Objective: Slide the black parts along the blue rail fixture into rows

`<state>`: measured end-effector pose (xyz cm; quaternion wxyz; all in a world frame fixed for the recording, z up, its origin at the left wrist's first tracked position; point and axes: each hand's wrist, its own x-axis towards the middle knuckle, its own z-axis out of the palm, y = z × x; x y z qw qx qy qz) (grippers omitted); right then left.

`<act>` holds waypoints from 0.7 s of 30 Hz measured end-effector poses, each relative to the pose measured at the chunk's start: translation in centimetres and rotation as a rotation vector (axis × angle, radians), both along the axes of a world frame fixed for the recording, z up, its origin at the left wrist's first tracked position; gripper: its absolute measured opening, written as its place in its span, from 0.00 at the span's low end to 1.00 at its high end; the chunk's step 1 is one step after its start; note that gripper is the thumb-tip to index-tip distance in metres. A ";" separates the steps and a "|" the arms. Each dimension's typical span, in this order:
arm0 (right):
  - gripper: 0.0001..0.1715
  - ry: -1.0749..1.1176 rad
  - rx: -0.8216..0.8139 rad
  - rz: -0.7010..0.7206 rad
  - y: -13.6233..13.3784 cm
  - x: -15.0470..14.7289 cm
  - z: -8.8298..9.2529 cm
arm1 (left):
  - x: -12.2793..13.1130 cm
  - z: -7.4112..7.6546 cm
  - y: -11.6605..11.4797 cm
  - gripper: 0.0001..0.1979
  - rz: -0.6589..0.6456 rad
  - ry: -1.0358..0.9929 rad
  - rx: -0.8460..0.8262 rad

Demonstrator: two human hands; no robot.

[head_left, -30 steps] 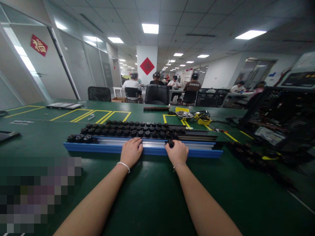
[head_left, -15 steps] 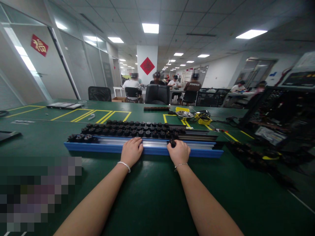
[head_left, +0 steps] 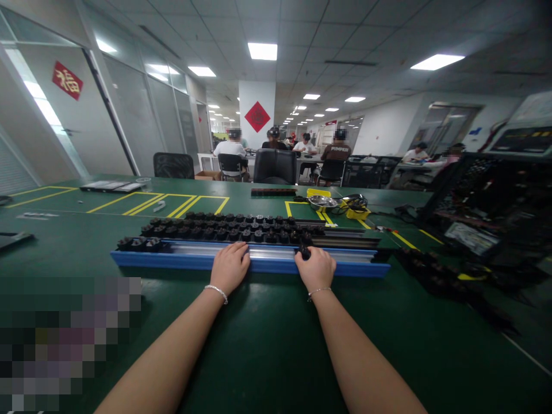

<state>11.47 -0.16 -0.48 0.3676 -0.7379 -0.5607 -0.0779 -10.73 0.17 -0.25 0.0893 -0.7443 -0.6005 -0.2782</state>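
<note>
A long blue rail with a bright metal channel lies crosswise on the green table. Fingers of my left hand curl over the rail near its middle, gripping it. Farther right along the same rail, my right hand is closed round a small black round module, which looks like a power socket insert and sits at the channel. Its lower part is hidden by my fingers. Several similar black modules sit in the rail's left end. Just behind, more rows of black modules fill parallel rails.
A metal bowl and a yellow bin with black cables stand farther back. Dark equipment and a black strip of parts lie at right. A flat tray is at the back left. People sit at tables beyond.
My right hand and the black module have shifted slightly to the right along the rail. My left hand stays in place on the rail.
</note>
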 end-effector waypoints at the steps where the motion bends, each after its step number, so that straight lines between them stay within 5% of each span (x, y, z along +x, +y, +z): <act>1: 0.15 -0.001 0.000 -0.002 0.0 0.0 0.0 | 0.0 0.0 0.0 0.17 0.000 -0.003 -0.001; 21: 0.16 -0.006 -0.002 -0.010 0.1 0.7 -0.1 | 0.1 0.2 -0.2 0.17 0.000 -0.009 -0.013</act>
